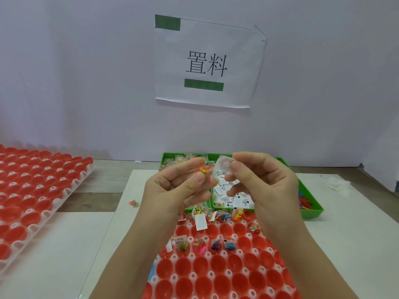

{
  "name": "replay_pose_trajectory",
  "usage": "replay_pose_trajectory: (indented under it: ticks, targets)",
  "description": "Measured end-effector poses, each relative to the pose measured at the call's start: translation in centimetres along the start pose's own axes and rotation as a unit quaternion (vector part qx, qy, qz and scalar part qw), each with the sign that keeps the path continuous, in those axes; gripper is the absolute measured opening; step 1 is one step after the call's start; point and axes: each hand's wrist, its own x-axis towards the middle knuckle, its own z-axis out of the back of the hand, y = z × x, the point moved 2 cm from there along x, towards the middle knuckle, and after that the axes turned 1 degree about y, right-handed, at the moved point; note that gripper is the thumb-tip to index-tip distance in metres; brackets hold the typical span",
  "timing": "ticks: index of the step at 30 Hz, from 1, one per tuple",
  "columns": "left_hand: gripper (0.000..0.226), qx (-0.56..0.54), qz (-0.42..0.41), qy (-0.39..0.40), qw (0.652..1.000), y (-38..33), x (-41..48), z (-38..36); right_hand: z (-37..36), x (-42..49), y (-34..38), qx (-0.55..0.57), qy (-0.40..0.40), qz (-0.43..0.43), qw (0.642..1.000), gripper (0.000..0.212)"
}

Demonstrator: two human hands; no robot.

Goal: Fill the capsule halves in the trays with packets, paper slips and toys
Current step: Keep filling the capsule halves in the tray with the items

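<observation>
My left hand [174, 188] is raised over the near tray and pinches a clear packet of coloured beads [206, 172] together with an orange toy. Beside it, my right hand [263, 180] pinches a white paper slip [223, 166] between thumb and forefinger. Below them lies a white tray [170, 277] of red capsule halves [219, 263]. Several halves in its far rows hold packets, slips and small toys [216, 244]. Behind the hands stands a green bin [313, 209] with compartments of bead packets, slips and toys.
A second white tray of red capsule halves [36, 186] lies at the left. One loose bead packet [133, 203] rests on the white mat [345, 244]. A paper sign [207, 63] hangs on the wall behind. A crumpled white thing [338, 183] lies at the right.
</observation>
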Motion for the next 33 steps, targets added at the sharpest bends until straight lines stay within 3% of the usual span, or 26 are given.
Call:
replay_pose_trajectory:
  ticks: [5,33]
  targets:
    - [0.033,-0.005,-0.007,0.016,1.000,-0.2,-0.3,-0.2,0.0,-0.4,0.9,-0.101,-0.021,0.054,0.993,0.009]
    - [0.011,0.017,0.017,0.084,0.996,0.1,-1.0,-0.1,-0.1,-0.5,1.8,-0.130,0.002,0.066,0.989,0.016]
